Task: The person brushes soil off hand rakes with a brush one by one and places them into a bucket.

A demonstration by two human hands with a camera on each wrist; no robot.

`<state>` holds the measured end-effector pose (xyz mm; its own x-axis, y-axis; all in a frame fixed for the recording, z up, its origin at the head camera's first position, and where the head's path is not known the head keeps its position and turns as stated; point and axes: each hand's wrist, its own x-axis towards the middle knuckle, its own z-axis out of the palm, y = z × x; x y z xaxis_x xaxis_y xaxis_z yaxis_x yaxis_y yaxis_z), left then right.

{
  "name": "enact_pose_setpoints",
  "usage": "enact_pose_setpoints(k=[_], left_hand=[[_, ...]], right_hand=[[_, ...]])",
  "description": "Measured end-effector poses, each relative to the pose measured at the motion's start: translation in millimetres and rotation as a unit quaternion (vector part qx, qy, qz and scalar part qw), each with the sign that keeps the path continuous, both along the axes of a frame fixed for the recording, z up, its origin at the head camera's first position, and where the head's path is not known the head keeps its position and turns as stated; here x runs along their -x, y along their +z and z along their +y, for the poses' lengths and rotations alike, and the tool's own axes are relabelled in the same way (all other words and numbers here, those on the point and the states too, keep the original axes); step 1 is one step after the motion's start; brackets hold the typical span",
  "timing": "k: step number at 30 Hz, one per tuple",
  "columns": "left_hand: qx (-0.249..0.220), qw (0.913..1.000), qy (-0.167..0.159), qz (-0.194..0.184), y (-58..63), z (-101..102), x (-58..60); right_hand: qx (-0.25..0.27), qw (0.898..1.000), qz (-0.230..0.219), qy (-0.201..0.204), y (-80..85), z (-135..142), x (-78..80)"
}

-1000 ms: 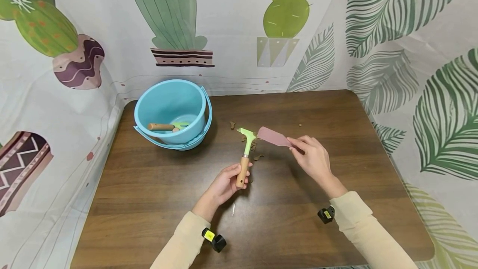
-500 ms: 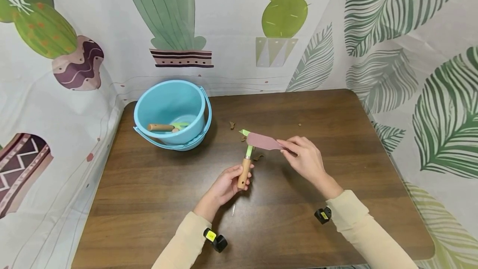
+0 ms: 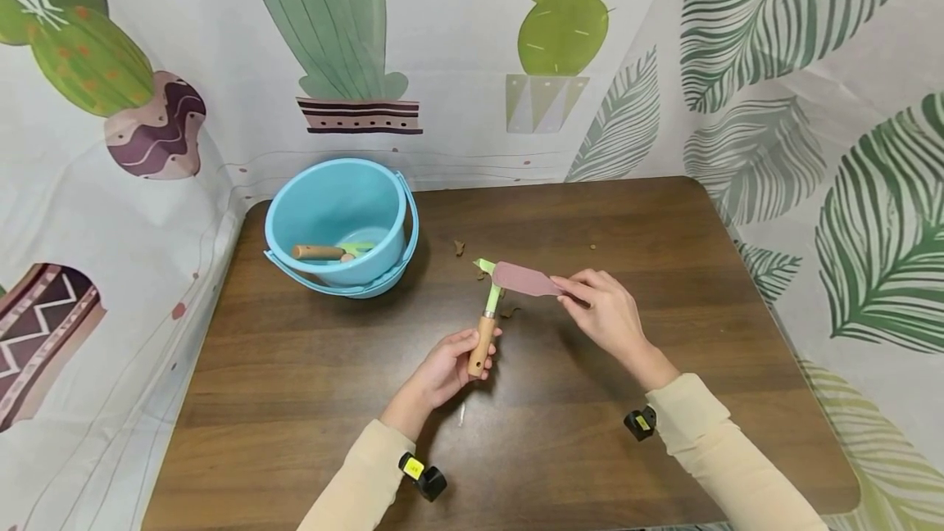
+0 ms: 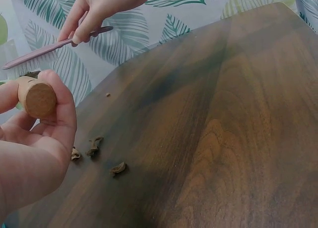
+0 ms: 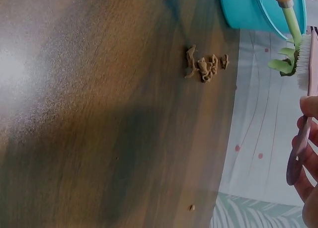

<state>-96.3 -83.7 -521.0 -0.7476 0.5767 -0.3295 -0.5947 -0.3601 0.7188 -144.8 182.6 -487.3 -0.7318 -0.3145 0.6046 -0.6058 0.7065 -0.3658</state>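
My left hand point(image 3: 447, 364) grips the wooden handle of a small garden hand tool point(image 3: 482, 344), held above the table. Its green head has several prongs point(image 5: 283, 65) in the right wrist view, with dark dirt on it. My right hand point(image 3: 609, 316) pinches the handle of a pink brush point(image 3: 525, 279) between thumb and fingers. White bristles point(image 5: 303, 64) face the green head and touch it. From the head view the brush's back hides part of that head. In the left wrist view the handle's round butt end point(image 4: 39, 100) shows between the fingers.
A blue bucket point(image 3: 324, 207) stands at the table's back left. Inside lies another green tool with a wooden handle point(image 3: 317, 252). Brown dirt clumps point(image 5: 206, 69) lie on the wooden table point(image 3: 310, 400) beneath the hands. A patterned cloth point(image 3: 457, 64) hangs behind.
The brush has moved left from beside the green head to over it, then slightly back right. The hand tool's head has shifted a little; the left hand stays almost in place.
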Motion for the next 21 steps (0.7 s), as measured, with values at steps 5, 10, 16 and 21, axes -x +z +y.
enact_pose_setpoints(k=[5, 10, 16, 21], left_hand=[[-0.004, 1.0000, 0.003, -0.008, -0.1, -1.8, 0.8], [0.000, 1.0000, 0.008, -0.005, -0.8, -4.2, 1.9], [-0.001, 1.0000, 0.007, 0.002, -2.7, -7.0, 2.8], [-0.002, 1.0000, 0.003, 0.009, -3.7, -10.4, 3.1]], right_hand=[[-0.002, 1.000, 0.000, -0.002, -1.0, 3.7, 1.7], [-0.001, 1.000, 0.001, -0.005, -0.2, 5.9, 3.2], [0.003, 1.000, -0.001, -0.006, 1.5, 6.5, 3.4], [0.005, 1.000, -0.009, -0.012, 0.4, 8.4, 3.1]])
